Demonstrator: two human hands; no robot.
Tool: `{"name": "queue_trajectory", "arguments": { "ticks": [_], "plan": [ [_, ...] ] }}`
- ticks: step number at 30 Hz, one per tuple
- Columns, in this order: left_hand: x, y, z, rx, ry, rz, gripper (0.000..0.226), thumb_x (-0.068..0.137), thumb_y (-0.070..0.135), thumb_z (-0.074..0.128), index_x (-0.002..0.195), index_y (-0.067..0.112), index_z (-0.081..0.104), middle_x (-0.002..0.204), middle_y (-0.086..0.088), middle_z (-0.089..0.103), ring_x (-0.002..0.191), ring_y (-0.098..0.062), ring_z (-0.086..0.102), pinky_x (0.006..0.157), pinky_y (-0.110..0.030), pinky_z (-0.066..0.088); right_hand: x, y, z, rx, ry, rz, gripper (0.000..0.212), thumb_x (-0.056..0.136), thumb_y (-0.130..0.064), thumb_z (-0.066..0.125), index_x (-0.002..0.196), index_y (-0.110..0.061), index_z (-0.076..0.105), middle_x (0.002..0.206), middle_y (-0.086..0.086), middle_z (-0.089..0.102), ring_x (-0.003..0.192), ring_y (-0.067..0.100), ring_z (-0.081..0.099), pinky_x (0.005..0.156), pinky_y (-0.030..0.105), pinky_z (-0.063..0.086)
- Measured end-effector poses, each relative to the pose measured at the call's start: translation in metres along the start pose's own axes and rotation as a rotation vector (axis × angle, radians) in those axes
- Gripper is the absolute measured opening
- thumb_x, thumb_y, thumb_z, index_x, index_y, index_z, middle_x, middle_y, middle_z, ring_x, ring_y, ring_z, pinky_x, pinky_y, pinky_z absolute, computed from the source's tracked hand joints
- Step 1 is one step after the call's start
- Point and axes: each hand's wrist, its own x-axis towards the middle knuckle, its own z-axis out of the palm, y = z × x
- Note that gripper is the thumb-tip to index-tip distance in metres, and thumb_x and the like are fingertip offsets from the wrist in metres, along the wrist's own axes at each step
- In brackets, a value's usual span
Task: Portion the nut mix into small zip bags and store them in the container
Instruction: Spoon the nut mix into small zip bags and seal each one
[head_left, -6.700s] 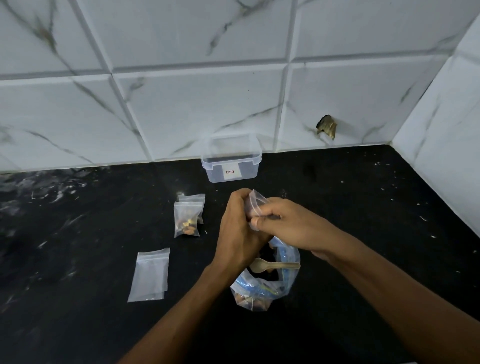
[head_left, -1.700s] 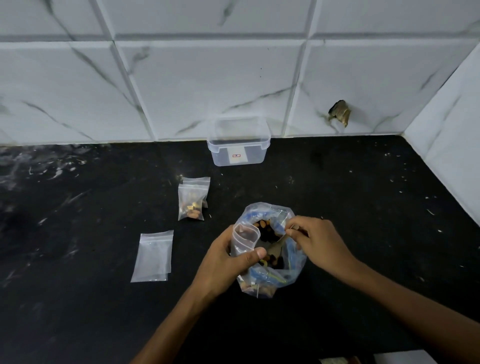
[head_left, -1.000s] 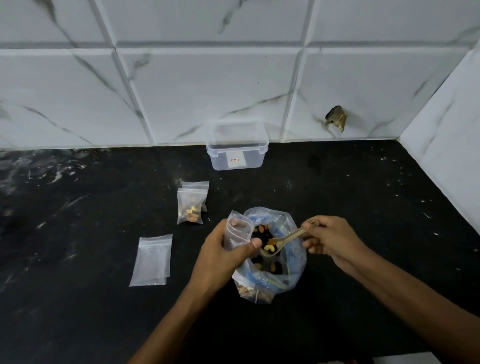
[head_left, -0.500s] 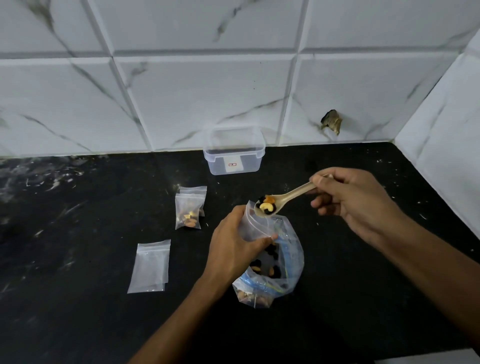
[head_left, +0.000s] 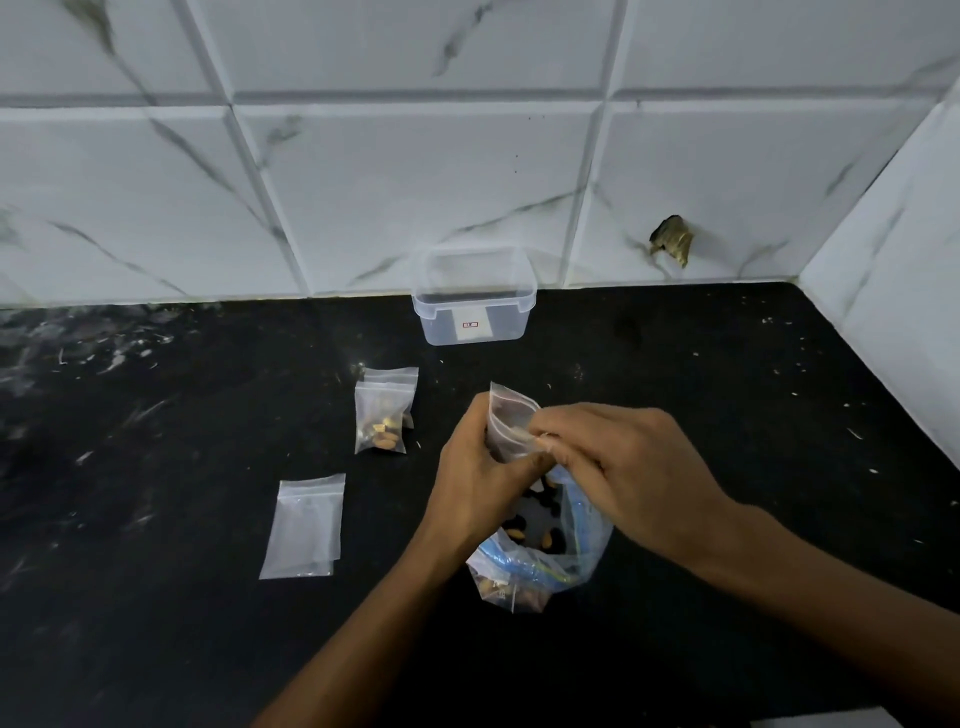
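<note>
Head view: spoon (head_left: 524, 432) now tips into the small zip bag (head_left: 506, 415).
Above the nut-mix bag (head_left: 545, 551), left hand (head_left: 475, 480) fingers clamp the small bag; right hand (head_left: 618, 467) fingers pinch the spoon, half a second ago raised loaded: portion going in.

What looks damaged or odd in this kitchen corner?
The wall tile behind the counter has a broken hole, right of the container. Pale specks litter the counter.

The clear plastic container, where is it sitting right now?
In the head view the clear container stands at the back of the black counter against the tiled wall, beyond the filled small zip bag and both hands.
</note>
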Motion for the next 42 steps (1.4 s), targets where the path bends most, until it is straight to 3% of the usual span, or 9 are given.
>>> {"name": "queue_trajectory", "arguments": {
  "ticks": [3,6,10,17,22,27,32,36,42],
  "plan": [
    [0.001,-0.001,0.000,-0.008,-0.001,0.003,0.045,0.071,0.047,0.079,0.106,0.027,0.060,0.099,0.007,0.069,0.090,-0.008,0.068,0.075,-0.022,0.054,0.002,0.004,-0.006,0.083,0.061,0.084,0.026,0.091,-0.028,0.049,0.103,-0.014,0.067,0.089,-0.003,0.071,0.079,0.005,0.065,0.070,0.023,0.054],
    [0.002,-0.004,-0.001,-0.001,-0.018,-0.005,0.041,0.076,0.030,0.084,0.108,0.031,0.057,0.102,0.007,0.069,0.093,-0.007,0.067,0.075,-0.022,0.053,0.003,0.007,-0.013,0.158,0.109,0.179,0.019,0.089,-0.025,0.053,0.098,-0.017,0.068,0.085,-0.009,0.069,0.080,0.000,0.064,0.074,0.011,0.050],
    [0.002,-0.004,-0.001,0.010,-0.055,0.000,0.045,0.078,0.023,0.082,0.111,0.033,0.054,0.105,0.008,0.066,0.096,-0.002,0.065,0.075,-0.015,0.052,0.004,0.011,-0.021,0.212,0.158,0.251,0.017,0.088,-0.022,0.056,0.098,-0.016,0.068,0.081,-0.019,0.063,0.074,-0.005,0.063,0.067,0.008,0.048],
    [-0.008,-0.020,-0.024,-0.072,-0.023,-0.102,0.053,0.071,0.039,0.079,0.118,0.034,0.055,0.115,0.008,0.066,0.107,-0.006,0.065,0.078,-0.021,0.056,0.005,0.028,-0.032,0.474,0.390,0.472,0.012,0.093,-0.011,0.056,0.098,-0.015,0.066,0.077,-0.003,0.065,0.063,0.011,0.066,0.052,0.017,0.052],
    [-0.032,-0.031,-0.036,-0.024,0.018,-0.147,0.049,0.071,0.046,0.083,0.113,0.037,0.058,0.108,0.015,0.069,0.101,-0.006,0.068,0.080,-0.026,0.056,-0.017,0.065,0.016,0.363,0.144,0.602,0.012,0.093,-0.015,0.057,0.094,-0.024,0.066,0.081,-0.006,0.066,0.065,0.004,0.065,0.056,0.018,0.051],
    [-0.046,-0.038,-0.034,-0.028,-0.028,-0.180,0.043,0.072,0.047,0.077,0.110,0.034,0.060,0.108,0.007,0.071,0.100,-0.011,0.070,0.086,-0.035,0.058,-0.032,0.052,0.057,0.072,-0.072,0.172,0.027,0.091,-0.029,0.050,0.105,-0.019,0.071,0.093,-0.007,0.072,0.082,0.001,0.066,0.072,0.019,0.055],
    [-0.044,-0.039,-0.027,-0.028,-0.090,-0.186,0.046,0.074,0.045,0.077,0.114,0.030,0.060,0.106,0.009,0.070,0.100,-0.010,0.068,0.082,-0.031,0.056,-0.029,0.062,0.075,-0.281,-0.241,-0.176,0.025,0.083,-0.023,0.055,0.100,-0.014,0.071,0.097,0.003,0.073,0.081,0.017,0.069,0.062,0.030,0.058],
    [-0.042,-0.039,-0.022,-0.035,-0.109,-0.190,0.038,0.079,0.036,0.077,0.112,0.029,0.060,0.101,0.015,0.069,0.097,-0.006,0.067,0.077,-0.020,0.052,-0.036,0.067,0.080,-0.223,-0.287,-0.092,0.027,0.087,-0.028,0.049,0.102,-0.016,0.067,0.095,0.000,0.071,0.079,0.016,0.067,0.061,0.033,0.056],
    [-0.039,-0.042,-0.019,-0.055,-0.126,-0.207,0.036,0.080,0.035,0.076,0.112,0.031,0.060,0.106,0.014,0.069,0.103,-0.008,0.067,0.080,-0.024,0.052,-0.043,0.066,0.070,0.145,-0.107,0.280,0.022,0.093,-0.026,0.051,0.106,-0.023,0.068,0.089,-0.010,0.070,0.079,-0.001,0.065,0.069,0.024,0.055]
  ]
}}
